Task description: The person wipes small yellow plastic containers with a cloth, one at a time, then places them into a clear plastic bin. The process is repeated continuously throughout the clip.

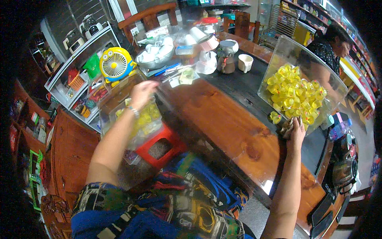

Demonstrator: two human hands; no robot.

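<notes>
My right hand (296, 133) grips a crumpled brownish cloth (287, 128) at the near edge of a clear plastic tray (276, 64). Many small yellow translucent pieces with red bits (294, 92) are heaped in that tray, and one or two more lie just outside it on the dark table inlay. My left hand (144, 91), blurred, is over a clear bin (115, 115) at the left, which also contains yellow pieces (147, 116). Whether its fingers hold anything cannot be made out. Beneath the bin is a red plastic stool (162, 146).
On the wooden table (220, 110) are a white cup (245, 63), a glass pot (226, 62), a metal bowl of white cups (155, 55) and plastic bags. A yellow fan (116, 64) stands at the left. Bottles (340, 130) and a kettle (343, 170) line the right. Another person (322, 56) is beyond the tray.
</notes>
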